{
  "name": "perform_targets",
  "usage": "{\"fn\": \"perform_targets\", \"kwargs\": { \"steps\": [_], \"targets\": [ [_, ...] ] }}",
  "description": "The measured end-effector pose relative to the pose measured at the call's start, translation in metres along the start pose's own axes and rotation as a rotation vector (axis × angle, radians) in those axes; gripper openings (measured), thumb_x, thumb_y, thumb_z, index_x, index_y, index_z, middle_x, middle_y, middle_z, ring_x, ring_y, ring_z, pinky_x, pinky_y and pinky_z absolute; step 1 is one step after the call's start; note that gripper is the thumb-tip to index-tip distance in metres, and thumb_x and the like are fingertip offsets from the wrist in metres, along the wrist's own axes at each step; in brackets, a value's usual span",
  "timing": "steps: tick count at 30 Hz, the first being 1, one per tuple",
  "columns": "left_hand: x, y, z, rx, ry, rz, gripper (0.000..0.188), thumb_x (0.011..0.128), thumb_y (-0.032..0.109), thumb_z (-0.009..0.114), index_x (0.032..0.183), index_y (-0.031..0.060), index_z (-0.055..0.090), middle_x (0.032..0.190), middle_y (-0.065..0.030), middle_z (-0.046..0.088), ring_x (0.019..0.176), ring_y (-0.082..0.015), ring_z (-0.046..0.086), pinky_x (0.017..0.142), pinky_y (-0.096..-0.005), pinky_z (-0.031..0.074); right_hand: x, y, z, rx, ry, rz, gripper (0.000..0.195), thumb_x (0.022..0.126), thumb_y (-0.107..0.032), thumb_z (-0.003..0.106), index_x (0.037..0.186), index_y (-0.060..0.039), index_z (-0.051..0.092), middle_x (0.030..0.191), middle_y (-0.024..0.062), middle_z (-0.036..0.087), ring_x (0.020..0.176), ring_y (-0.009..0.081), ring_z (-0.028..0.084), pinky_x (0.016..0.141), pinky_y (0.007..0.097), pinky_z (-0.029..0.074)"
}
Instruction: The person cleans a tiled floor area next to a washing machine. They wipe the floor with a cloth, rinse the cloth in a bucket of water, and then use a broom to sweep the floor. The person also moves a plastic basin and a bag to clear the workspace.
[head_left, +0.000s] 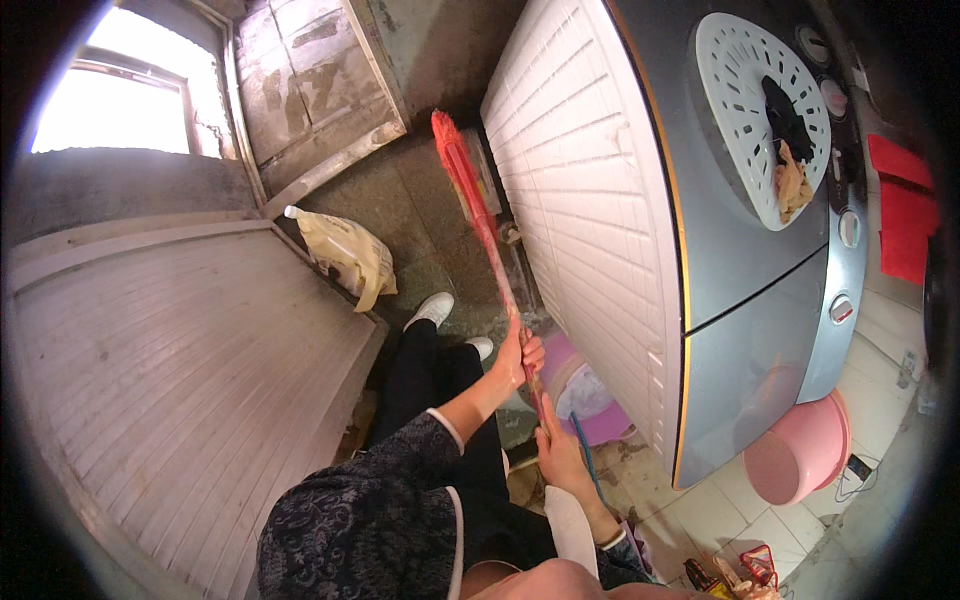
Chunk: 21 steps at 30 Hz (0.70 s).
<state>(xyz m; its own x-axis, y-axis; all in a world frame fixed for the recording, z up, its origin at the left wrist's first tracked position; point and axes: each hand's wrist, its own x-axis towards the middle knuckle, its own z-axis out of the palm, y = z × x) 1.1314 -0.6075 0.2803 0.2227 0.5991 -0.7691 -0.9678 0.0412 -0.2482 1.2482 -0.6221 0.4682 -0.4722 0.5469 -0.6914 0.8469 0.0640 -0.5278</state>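
Observation:
My left hand (516, 358) grips the handle of a red long-handled broom or brush (469, 187) partway along its length. Lower down, my right hand (559, 454) is closed around the same handle, near its end. The red head points away from me, close to the wall and beside the white ribbed side of a twin-tub washing machine (577, 180). Whether the head touches the floor or the wall, I cannot tell. Beneath the handle, a purple tub (611, 427) with whitish contents is partly hidden by the machine.
A yellowish plastic bag (349, 251) with a white-capped bottle is by the doorway, beside a pale panelled door (150, 337). On the machine, a white perforated oval tray (724, 90) holds dark and tan pieces. A pink bucket (787, 457) and blue hose (587, 457) are at right.

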Motion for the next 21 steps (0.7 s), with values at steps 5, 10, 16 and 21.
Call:
{"fn": "perform_targets", "kwargs": {
  "steps": [5,10,16,21],
  "targets": [
    [0.079,0.058,0.004,0.205,0.103,0.083,0.052,0.085,0.065,0.039,0.074,0.0143,0.034,0.048,0.0035,0.024,0.035,-0.0106,0.024,0.036,-0.0285,0.023,0.089,0.022,0.03,0.002,0.108,-0.071,0.061,0.086,-0.006,0.047,0.14,-0.0103,0.021,0.093,0.032,0.057,0.084,0.048,0.055,0.067,0.049,0.045],
    [0.105,0.099,0.023,0.251,0.121,0.102,0.046,0.091,0.056,0.035,0.073,0.0134,0.034,0.051,0.0038,0.027,0.039,-0.0104,0.025,0.038,-0.0286,0.025,0.131,-0.007,0.021,0.11,0.069,0.063,0.057,0.086,-0.004,0.047,0.139,-0.0077,0.026,0.105,0.0283,0.055,0.094,0.043,0.056,0.076,0.0414,0.045],
    [0.052,0.054,0.026,0.27,0.13,0.104,0.046,0.09,0.055,0.039,0.071,0.0138,0.033,0.052,0.0024,0.028,0.041,-0.0113,0.028,0.04,-0.0311,0.029,0.068,0.008,0.015,0.23,0.129,-0.041,0.055,0.089,-0.005,0.046,0.14,-0.0117,0.027,0.091,0.0152,0.062,0.075,0.027,0.06,0.066,0.036,0.046],
    [0.026,0.048,0.018,0.311,0.189,0.208,0.044,0.089,0.053,0.044,0.074,0.0116,0.038,0.055,-0.0006,0.038,0.042,-0.0155,0.038,0.042,-0.0334,0.035,0.054,0.023,0.019,0.505,-0.014,0.0,0.056,0.091,-0.007,0.045,0.142,-0.0168,0.025,0.065,-0.0002,0.046,0.05,0.0081,0.041,0.045,0.0227,0.037]
  ]
}}
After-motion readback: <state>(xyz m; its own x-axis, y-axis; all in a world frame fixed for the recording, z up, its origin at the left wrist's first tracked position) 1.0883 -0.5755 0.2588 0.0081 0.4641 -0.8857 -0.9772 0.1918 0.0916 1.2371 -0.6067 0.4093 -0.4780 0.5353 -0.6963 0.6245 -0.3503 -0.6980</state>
